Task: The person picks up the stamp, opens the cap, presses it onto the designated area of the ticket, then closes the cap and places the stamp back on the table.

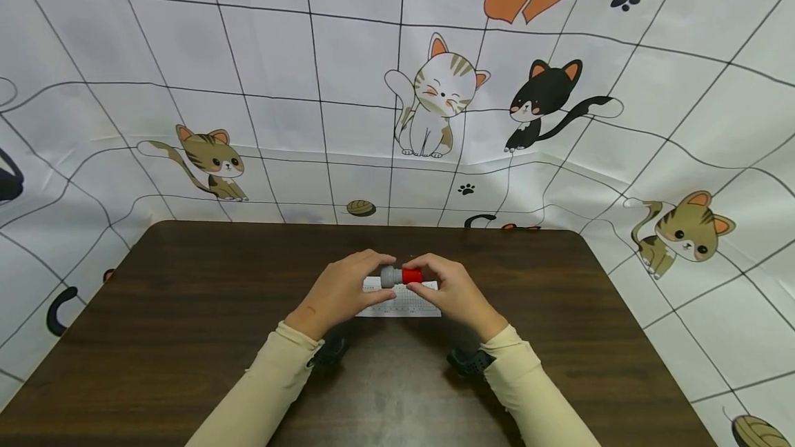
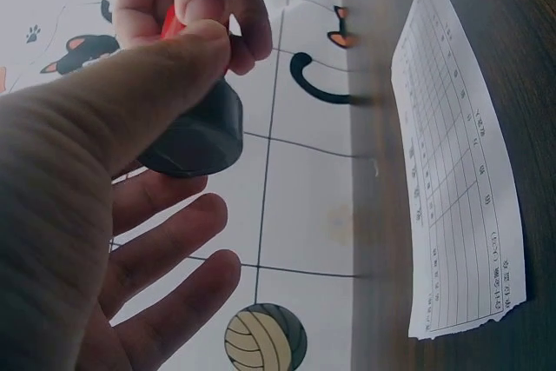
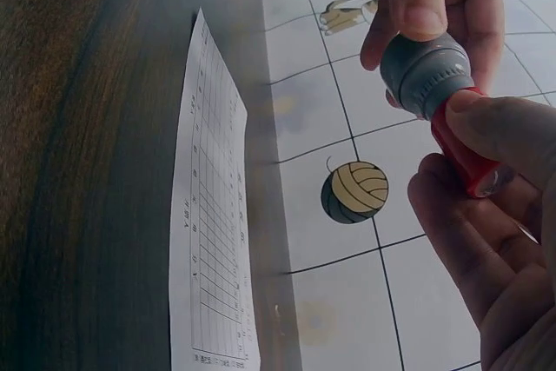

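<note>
A small cylinder with a wide grey head (image 1: 388, 276) and a narrower red barrel (image 1: 412, 276) is held sideways above the table, between both hands. My left hand (image 1: 341, 292) pinches the grey head between thumb and fingers, its other fingers spread loosely in the left wrist view. With thumb and fingertips, my right hand (image 1: 456, 290) grips the red barrel. The right wrist view shows a ribbed grey collar (image 3: 441, 84) where the two colours meet. Below the hands lies a white printed paper sheet (image 1: 406, 303) with a ruled grid, partly covered by them in the head view.
The brown wooden table (image 1: 186, 336) extends to both sides of the hands. Behind it hangs a white curtain (image 1: 273, 47) with black grid lines and cartoon cats. One end of the paper (image 2: 469, 319) looks torn.
</note>
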A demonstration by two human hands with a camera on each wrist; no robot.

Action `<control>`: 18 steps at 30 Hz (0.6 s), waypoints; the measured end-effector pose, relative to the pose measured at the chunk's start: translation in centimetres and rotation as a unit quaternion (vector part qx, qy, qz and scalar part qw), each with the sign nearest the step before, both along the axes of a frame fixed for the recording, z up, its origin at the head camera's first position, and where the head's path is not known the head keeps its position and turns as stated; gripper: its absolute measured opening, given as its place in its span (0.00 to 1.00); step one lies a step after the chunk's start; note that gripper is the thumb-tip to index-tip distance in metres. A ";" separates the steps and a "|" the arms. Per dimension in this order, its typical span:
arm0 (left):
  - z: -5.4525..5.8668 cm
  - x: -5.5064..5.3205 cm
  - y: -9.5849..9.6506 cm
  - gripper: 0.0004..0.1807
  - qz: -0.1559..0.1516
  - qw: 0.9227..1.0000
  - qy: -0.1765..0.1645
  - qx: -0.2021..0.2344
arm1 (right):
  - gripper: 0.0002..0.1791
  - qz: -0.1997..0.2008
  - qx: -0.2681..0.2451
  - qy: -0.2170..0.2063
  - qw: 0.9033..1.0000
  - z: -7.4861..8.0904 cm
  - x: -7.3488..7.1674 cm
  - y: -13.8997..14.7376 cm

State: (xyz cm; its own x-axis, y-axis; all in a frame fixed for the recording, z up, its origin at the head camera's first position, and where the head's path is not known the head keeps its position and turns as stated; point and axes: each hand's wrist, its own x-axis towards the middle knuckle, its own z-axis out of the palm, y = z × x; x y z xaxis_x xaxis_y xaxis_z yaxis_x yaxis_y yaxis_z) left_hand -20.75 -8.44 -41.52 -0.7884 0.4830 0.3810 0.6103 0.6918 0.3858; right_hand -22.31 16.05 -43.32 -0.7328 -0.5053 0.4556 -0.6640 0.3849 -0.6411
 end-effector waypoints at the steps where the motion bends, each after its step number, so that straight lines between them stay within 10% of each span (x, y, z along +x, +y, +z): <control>1: 0.0 0.0 0.0 0.29 0.003 1.000 -0.002 0.000 | 0.18 -0.005 -0.001 0.000 1.000 0.0 0.0 0.0; 18: 0.3 0.1 -0.3 0.24 -0.011 1.000 0.016 -0.015 | 0.17 -0.002 -0.004 -0.035 0.999 0.2 0.4 0.0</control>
